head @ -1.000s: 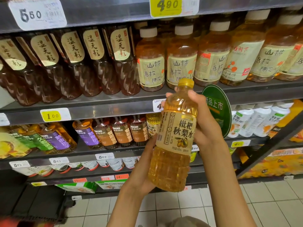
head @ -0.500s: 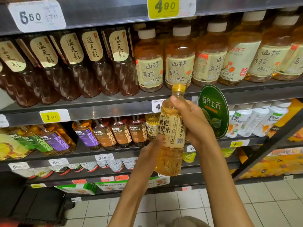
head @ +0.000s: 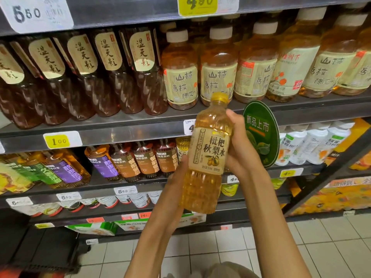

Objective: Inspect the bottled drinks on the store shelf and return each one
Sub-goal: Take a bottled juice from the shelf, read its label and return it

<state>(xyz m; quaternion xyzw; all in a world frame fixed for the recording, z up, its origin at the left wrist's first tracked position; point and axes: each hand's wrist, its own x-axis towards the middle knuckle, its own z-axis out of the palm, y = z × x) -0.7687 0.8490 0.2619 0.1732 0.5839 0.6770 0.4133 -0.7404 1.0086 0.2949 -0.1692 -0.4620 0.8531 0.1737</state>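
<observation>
Between both hands (head: pixel 239 149), amber-filled bottle (head: pixel 206 157)

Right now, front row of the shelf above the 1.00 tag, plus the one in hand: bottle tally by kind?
Dark bottles: 5
White-cap bottles: 6
Yellow-cap bottle, held: 1
Total: 12

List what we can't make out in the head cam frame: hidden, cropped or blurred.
- Held bottle: back and small print under the label, too small; the left hand and right hand cover its sides.
- Price tag behind the bottle: only its left part shows.
- Green round sign: left edge behind the right hand.
- White price tag: cut by the top edge.
- Bottom-shelf cartons: print blurred.
</observation>
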